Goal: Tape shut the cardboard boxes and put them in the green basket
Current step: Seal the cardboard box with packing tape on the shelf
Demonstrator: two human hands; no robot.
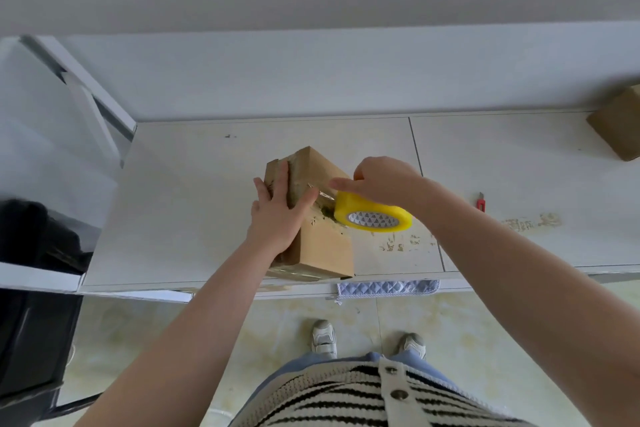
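A brown cardboard box (325, 250) stands near the front edge of the white table (194, 204), with clear tape along its top seam. My left hand (277, 215) lies flat on the box's top and left side, fingers straight, thumb pressing the tape end down. My right hand (384, 182) grips a yellow tape roll (372, 215) just right of the box, and a clear strip runs from the roll to the box top. The green basket is not in view.
A second cardboard box (620, 125) sits at the table's far right edge. A small red utility knife (480, 202) lies right of my right arm. A quilted cloth (388, 288) hangs at the table front. Dark equipment (31, 288) stands at left.
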